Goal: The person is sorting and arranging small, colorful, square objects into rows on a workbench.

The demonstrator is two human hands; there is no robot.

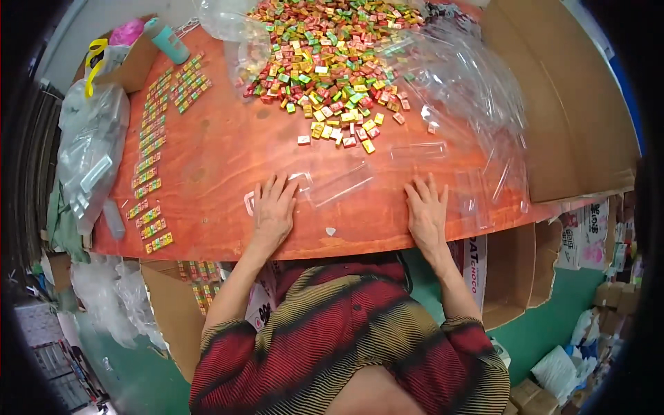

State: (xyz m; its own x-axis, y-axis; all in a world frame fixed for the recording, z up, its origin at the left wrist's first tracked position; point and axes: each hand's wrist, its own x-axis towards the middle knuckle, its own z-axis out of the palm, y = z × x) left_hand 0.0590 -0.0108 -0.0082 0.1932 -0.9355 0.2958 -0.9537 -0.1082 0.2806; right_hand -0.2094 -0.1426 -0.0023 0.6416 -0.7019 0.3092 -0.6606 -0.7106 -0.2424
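Observation:
My left hand (274, 213) lies flat on the orange-red tabletop (207, 173), fingers spread and holding nothing. A clear plastic piece (301, 181) lies by its fingertips. Over to the right, my right hand (427, 213) also rests open on the table with nothing in it. Between the hands is a long, clear plastic sleeve or tray (346, 185). A second clear piece (418, 151) is just beyond my right fingertips. Farther back spreads a large heap of small red, yellow and green boxes (325, 76). A small whitish scrap (330, 232) sits near the front edge.
Rows of little boxes (152, 131) line the table's left side, near a teal bottle (167, 41) and a bag of clear plastic (90, 152). Loose clear plastic (477, 90) and a large cardboard sheet (567, 104) occupy the right. Open cartons (169, 304) stand below the front edge.

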